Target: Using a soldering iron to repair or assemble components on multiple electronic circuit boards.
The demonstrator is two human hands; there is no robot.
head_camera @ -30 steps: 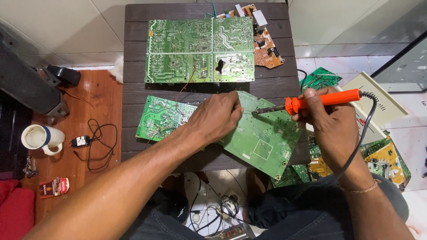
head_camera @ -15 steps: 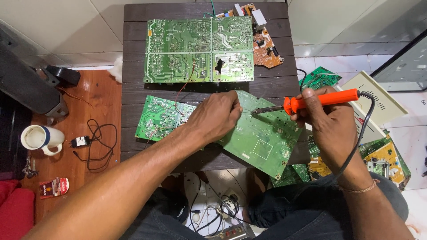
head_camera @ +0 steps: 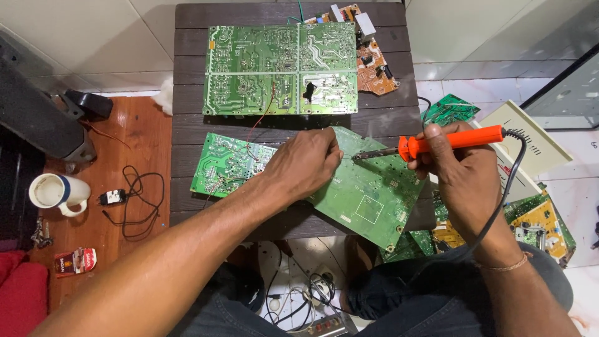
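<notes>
My right hand [head_camera: 458, 171] grips an orange-handled soldering iron [head_camera: 452, 141], its metal tip pointing left onto a tilted green circuit board [head_camera: 374, 200] on the dark slatted table [head_camera: 187, 131]. My left hand [head_camera: 304, 164] rests closed on the left part of that board, fingers pinched near the iron's tip; whether it holds something thin I cannot tell. A smaller green board [head_camera: 224, 162] lies under my left wrist. The iron's black cord [head_camera: 508, 187] curves down past my right wrist.
A large green board [head_camera: 281, 68] and an orange board [head_camera: 374, 68] lie at the table's far side. More boards [head_camera: 536, 218] and a beige panel [head_camera: 530, 143] sit on the floor at right. A white mug [head_camera: 53, 192], black cable [head_camera: 134, 200] and a black stand [head_camera: 43, 118] are at left.
The soldering iron and my right hand have shifted very slightly; my left hand stays on the board. Otherwise nothing has visibly changed.
</notes>
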